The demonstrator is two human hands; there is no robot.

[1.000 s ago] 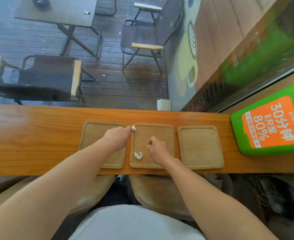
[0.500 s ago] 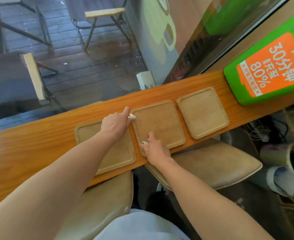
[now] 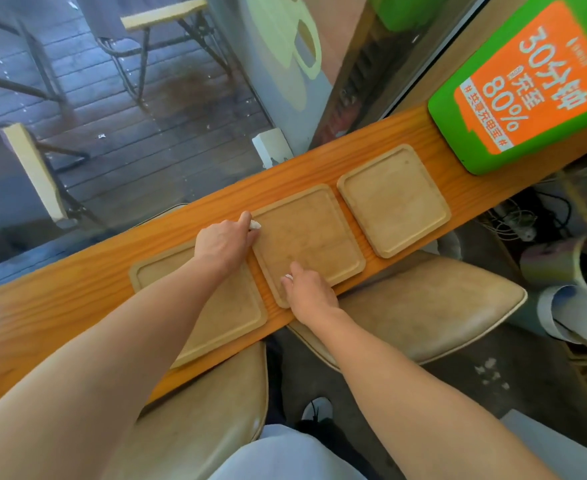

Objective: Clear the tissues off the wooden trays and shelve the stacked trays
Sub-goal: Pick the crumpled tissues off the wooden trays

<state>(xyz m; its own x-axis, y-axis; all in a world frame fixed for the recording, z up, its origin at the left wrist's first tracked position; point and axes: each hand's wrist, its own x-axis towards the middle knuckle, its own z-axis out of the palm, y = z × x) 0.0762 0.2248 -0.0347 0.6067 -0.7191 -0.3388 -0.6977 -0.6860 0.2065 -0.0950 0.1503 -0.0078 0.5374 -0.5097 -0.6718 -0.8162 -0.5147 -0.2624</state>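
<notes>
Three square wooden trays lie in a row on the orange wooden counter (image 3: 60, 306): a left tray (image 3: 229, 317), a middle tray (image 3: 312, 233) and a right tray (image 3: 394, 199). My left hand (image 3: 224, 242) rests at the middle tray's far left corner, fingers pinched on a small white tissue scrap (image 3: 254, 224). My right hand (image 3: 307, 294) sits on the middle tray's near left corner, closed over a second tissue scrap (image 3: 287, 277) that shows only as a white sliver. The right tray's surface is bare.
A green and orange power-bank sign box (image 3: 527, 84) stands on the counter at the right end. Tan cushioned stools (image 3: 423, 317) sit below the counter. Rolled paper tubes (image 3: 569, 313) and cables lie on the floor at right. Glass with outdoor chairs lies beyond the counter.
My right hand moved left onto the tissue near the tray's front corner and closed over it. My left hand stayed pinched on the far scrap. The view tilted and swung right.
</notes>
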